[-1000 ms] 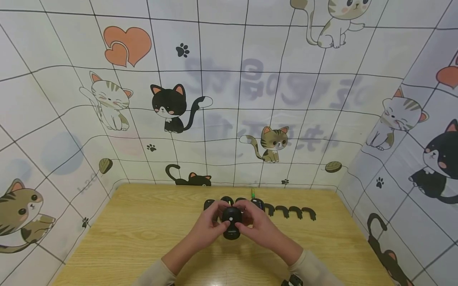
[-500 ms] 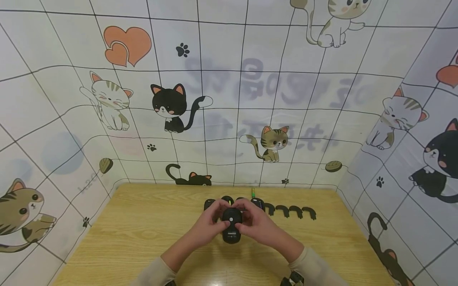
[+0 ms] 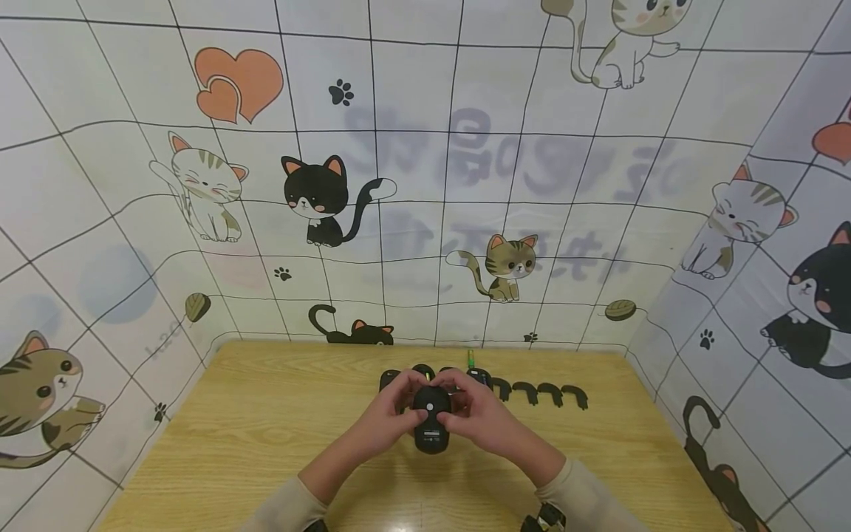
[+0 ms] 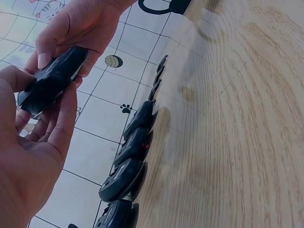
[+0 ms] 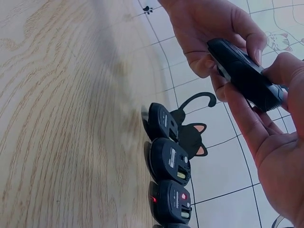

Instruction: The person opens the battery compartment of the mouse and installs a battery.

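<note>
A black computer mouse (image 3: 431, 432) is held above the table between both hands, its labelled underside with a pale round spot toward the head camera. My left hand (image 3: 385, 417) grips its left side, thumb on the underside and fingers curled round the far end. Mirroring that, my right hand (image 3: 479, 414) grips the right side. In the left wrist view the mouse (image 4: 54, 80) appears edge-on, the thumbs on one face and fingers beneath. The right wrist view also shows the mouse (image 5: 244, 73) clear of the wooden table (image 5: 71, 118).
Behind the hands several black mice lie bottom-up in a row; one mouse (image 5: 170, 161) has a battery (image 5: 181, 175) in its open slot. Curved black covers (image 3: 549, 394) continue the row rightward. A green-yellow battery (image 3: 470, 359) lies behind. A cat-print wall sheet (image 3: 412, 222) encloses the table.
The mouse has tipped between the hands, so more of its labelled near end now shows. Both hands keep nearly the same place and grip.
</note>
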A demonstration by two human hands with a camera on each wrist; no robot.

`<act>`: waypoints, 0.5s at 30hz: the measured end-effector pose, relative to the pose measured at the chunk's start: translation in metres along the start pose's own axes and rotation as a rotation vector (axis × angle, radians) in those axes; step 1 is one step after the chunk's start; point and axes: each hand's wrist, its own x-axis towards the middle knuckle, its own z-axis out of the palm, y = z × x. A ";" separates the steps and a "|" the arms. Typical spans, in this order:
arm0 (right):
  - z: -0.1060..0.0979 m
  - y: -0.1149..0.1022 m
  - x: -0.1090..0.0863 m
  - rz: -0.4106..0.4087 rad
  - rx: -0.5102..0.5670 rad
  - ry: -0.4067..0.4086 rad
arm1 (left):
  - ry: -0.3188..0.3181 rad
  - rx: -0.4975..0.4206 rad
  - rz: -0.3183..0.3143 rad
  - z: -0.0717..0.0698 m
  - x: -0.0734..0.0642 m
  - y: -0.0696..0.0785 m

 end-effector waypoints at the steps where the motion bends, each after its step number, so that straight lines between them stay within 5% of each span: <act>1: 0.000 0.001 0.000 0.001 0.000 0.000 | -0.002 -0.001 -0.006 0.000 0.000 0.000; 9: -0.001 0.004 0.001 -0.028 0.050 -0.001 | -0.017 -0.017 -0.025 0.000 0.000 0.000; 15: -0.002 0.006 0.002 -0.170 -0.068 0.089 | -0.014 -0.013 -0.045 -0.001 0.003 -0.003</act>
